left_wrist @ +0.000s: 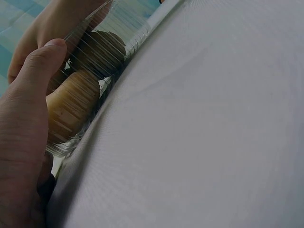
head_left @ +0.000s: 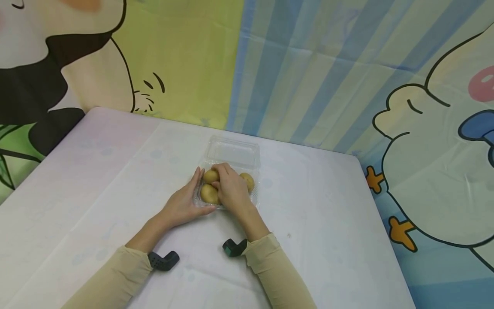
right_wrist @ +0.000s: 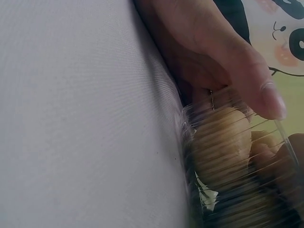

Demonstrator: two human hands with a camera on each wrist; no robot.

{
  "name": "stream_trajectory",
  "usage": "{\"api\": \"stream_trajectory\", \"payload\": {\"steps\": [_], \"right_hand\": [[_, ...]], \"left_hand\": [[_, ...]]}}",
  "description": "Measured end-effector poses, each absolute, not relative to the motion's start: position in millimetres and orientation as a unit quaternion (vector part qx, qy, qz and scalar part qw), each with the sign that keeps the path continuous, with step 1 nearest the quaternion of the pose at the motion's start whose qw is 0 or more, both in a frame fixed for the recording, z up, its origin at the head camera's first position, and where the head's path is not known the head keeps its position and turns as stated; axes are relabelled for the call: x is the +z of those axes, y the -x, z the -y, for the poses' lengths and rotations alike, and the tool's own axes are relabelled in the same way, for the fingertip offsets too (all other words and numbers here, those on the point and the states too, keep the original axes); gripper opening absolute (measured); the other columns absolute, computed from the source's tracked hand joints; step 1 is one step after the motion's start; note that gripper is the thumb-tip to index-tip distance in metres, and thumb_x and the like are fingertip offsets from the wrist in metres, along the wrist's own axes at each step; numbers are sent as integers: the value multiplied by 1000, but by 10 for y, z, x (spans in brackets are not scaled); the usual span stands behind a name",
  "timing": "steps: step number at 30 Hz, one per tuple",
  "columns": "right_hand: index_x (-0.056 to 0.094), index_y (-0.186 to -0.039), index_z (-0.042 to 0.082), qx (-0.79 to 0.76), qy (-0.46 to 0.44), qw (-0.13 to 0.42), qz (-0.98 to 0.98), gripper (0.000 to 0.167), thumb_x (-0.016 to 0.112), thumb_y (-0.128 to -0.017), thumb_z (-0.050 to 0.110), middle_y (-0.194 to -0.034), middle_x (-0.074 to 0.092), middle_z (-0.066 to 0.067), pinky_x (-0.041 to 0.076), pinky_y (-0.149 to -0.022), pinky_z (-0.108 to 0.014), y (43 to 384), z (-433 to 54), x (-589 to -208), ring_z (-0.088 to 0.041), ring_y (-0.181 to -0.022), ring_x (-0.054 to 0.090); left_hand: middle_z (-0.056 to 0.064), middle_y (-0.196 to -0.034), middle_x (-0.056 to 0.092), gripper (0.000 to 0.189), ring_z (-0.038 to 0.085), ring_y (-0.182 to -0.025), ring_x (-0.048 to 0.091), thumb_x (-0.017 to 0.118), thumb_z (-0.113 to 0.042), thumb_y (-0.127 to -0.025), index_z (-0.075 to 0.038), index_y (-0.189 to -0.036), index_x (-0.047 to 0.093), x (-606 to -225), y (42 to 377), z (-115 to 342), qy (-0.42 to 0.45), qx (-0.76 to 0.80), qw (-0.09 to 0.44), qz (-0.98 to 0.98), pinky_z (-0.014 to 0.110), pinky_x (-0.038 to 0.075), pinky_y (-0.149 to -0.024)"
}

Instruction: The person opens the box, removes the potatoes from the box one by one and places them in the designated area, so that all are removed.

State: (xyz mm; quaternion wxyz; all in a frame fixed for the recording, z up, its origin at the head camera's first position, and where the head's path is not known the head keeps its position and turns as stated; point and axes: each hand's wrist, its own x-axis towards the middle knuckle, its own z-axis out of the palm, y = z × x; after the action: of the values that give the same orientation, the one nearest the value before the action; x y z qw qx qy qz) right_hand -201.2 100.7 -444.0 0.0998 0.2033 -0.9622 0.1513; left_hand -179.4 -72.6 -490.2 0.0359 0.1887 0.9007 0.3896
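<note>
A clear plastic clamshell container (head_left: 233,153) lies with its lid folded back, away from the person. Inside sit round yellow-brown potatoes: one at the far left (head_left: 210,176), one at the near left (head_left: 209,195) and one at the right (head_left: 247,182). My left hand (head_left: 182,207) grips the container's near left corner, fingers along the left side and thumb (left_wrist: 45,59) at the near rim. My right hand (head_left: 234,189) reaches into the container from above, thumb and forefinger curled round the far left potato. It covers the tray's middle, so anything beneath is hidden.
The container rests on a table with a pale cloth (head_left: 328,223). Beyond the far edge hangs a cartoon-printed curtain (head_left: 301,77). A black wrist device (head_left: 164,261) is on the left wrist and another black device (head_left: 234,248) on the right.
</note>
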Motion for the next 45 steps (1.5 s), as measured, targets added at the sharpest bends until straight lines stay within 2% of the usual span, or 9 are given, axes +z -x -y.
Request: {"api": "stream_trajectory", "payload": {"steps": [8,14,21,27,31,37,40,45], "right_hand": [[51,-130,12,171,-196,87,962,41,59,-93,28,-123,55,-1,53,-87,-33,2023,-1024,-4431,-17,-106,61],[43,-134,7,213,-179,60,959,43,52,-96,28,-127,55,-7,50,-93,-34,2013,-1043,-4403,-21,-111,60],[39,-136,8,250,-176,24,952,46,49,-98,31,-119,61,-8,51,-88,-35,2028,-1067,-4381,-19,-103,62],[37,-139,8,310,-209,30,927,50,45,-97,35,-121,56,-8,50,-89,-33,2023,-1107,-4353,-18,-101,59],[41,-137,8,365,-225,38,903,56,45,-94,44,-116,53,-8,50,-82,-32,2036,-1145,-4329,-17,-93,55],[42,-130,3,485,-206,28,850,72,34,-88,61,-114,56,-12,51,-90,-30,2071,-1218,-4293,-21,-103,60],[39,-131,4,594,-187,-4,783,64,35,-93,56,-119,56,-17,53,-90,-32,2069,-1251,-4233,-26,-106,63],[34,-133,9,773,-116,-100,615,44,35,-102,40,-134,48,-21,51,-95,-36,2055,-1301,-4092,-30,-116,60]], "left_hand": [[4,-160,14,122,32,-143,27,70,-65,-71,-14,-153,-6,-4895,1790,717,-185,391,38,-901,53,32,-109],[6,-160,12,123,34,-142,26,70,-66,-71,-16,-153,-7,-4894,1780,716,-181,387,42,-903,54,33,-109],[7,-160,13,122,35,-142,28,69,-66,-72,-17,-153,-7,-4894,1773,728,-179,390,41,-902,55,34,-108],[8,-160,11,121,36,-142,26,67,-67,-73,-18,-153,-9,-4902,1780,731,-182,389,47,-902,55,34,-108],[8,-160,11,120,36,-142,26,66,-68,-73,-19,-153,-9,-4901,1778,727,-177,388,50,-903,55,34,-108],[7,-160,13,122,36,-143,25,68,-67,-72,-17,-153,-7,-4890,1772,716,-177,384,50,-905,55,32,-109],[6,-160,14,122,35,-143,25,68,-67,-71,-16,-153,-6,-4892,1780,709,-176,381,48,-907,54,30,-110],[8,-160,15,123,36,-143,26,69,-67,-71,-13,-154,-5,-4894,1793,694,-174,374,47,-910,55,31,-110]]}}
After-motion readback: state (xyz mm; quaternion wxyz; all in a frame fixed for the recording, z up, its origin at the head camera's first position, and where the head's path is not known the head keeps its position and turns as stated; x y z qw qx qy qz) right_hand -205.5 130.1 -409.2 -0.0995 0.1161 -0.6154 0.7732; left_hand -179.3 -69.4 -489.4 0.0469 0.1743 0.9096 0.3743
